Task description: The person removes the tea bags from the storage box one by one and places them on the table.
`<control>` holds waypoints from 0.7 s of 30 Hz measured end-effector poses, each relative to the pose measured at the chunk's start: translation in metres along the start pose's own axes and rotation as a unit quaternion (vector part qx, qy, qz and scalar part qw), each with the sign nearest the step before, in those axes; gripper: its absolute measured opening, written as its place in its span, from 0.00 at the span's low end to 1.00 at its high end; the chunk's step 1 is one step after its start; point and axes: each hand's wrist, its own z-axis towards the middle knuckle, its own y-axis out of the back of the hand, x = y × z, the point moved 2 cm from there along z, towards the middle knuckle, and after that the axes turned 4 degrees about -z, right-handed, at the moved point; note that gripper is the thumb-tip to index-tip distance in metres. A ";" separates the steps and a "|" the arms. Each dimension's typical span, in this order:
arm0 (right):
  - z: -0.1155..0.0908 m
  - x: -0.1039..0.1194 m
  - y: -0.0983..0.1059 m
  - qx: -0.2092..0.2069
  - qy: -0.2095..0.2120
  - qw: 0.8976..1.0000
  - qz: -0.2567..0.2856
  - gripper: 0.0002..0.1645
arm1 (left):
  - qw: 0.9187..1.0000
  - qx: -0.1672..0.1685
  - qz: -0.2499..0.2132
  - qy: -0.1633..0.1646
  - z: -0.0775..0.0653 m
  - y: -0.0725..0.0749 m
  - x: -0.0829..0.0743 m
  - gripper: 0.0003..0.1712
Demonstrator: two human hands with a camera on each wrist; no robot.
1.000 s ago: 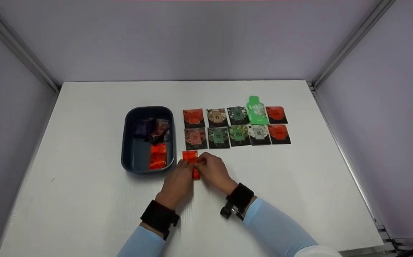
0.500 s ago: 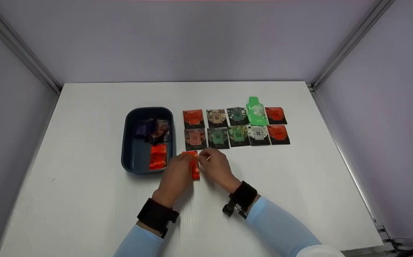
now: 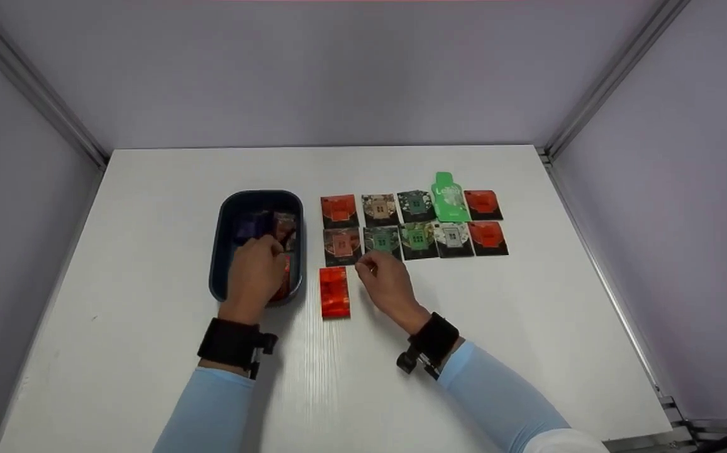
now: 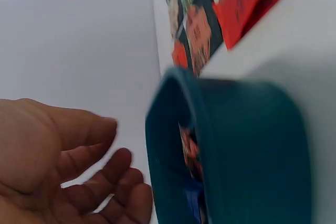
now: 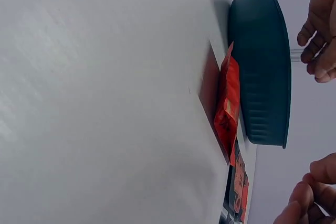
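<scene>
My left hand point(image 3: 253, 277) hovers over the dark teal bin point(image 3: 216, 264), fingers loosely bent. Nothing sits between its thumb and fingers point(image 4: 118, 166) in the left wrist view. Inside the bin lie a purple packet point(image 3: 251, 224), a brownish packet point(image 3: 285, 224) and a red packet point(image 3: 286, 277), partly covered by that hand. Another shiny red packet point(image 3: 334, 292) lies flat on the table, right of the bin. Beside it, my right hand point(image 3: 388, 286) hangs with loosely curled fingers, apart from the packet. No object shows in the right hand.
Two rows of square, dark-edged packets point(image 3: 419, 239) lie behind my right hand, which overlaps the front row's edge. A green bottle-shaped packet point(image 3: 449, 198) sits in the back row. Grey walls point(image 3: 338, 75) enclose the white table point(image 3: 495, 340) at the back and sides.
My left hand has left the red packet on the table and moved left over the bin. The right hand has drawn slightly right, away from the packet, which now lies uncovered.
</scene>
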 end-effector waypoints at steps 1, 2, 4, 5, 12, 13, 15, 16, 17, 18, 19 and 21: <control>-0.001 -0.001 0.000 -0.001 -0.001 1.000 -0.001 0.06 | 1.000 0.011 0.010 0.010 0.002 0.001 0.005 0.08; -0.001 -0.001 -0.001 -0.001 -0.002 1.000 -0.002 0.06 | 0.999 0.025 0.023 0.021 0.003 0.002 0.009 0.09; -0.002 -0.002 -0.002 -0.004 -0.002 1.000 -0.001 0.06 | 0.996 0.062 0.047 0.052 0.005 0.001 0.016 0.14; -0.003 -0.002 -0.003 -0.003 -0.003 1.000 0.000 0.05 | 0.993 0.079 0.058 0.066 0.006 -0.001 0.019 0.18; -0.005 -0.004 -0.005 0.006 -0.004 1.000 -0.003 0.05 | 0.973 0.155 0.076 0.151 0.006 -0.015 0.026 0.47; -0.005 -0.004 -0.005 0.007 -0.004 1.000 -0.006 0.05 | 0.972 0.157 0.077 0.154 0.006 -0.017 0.026 0.48; -0.006 -0.005 -0.005 0.009 -0.007 1.000 -0.012 0.05 | 0.972 0.159 0.078 0.158 0.006 -0.018 0.026 0.47; -0.006 -0.005 -0.005 0.010 -0.008 1.000 -0.013 0.05 | 0.971 0.158 0.075 0.160 0.006 -0.019 0.026 0.47; -0.006 -0.005 -0.005 0.010 -0.009 1.000 -0.013 0.05 | 0.972 0.157 0.073 0.162 0.006 -0.019 0.026 0.46; -0.006 -0.005 -0.005 0.011 -0.011 1.000 -0.015 0.05 | 0.972 0.157 0.068 0.164 0.006 -0.019 0.026 0.46; -0.006 -0.005 -0.005 0.011 -0.011 1.000 -0.015 0.05 | 0.972 0.158 0.063 0.165 0.007 -0.020 0.026 0.46; -0.006 -0.005 -0.005 0.010 -0.011 1.000 -0.013 0.05 | 0.972 0.159 0.054 0.165 0.007 -0.020 0.026 0.45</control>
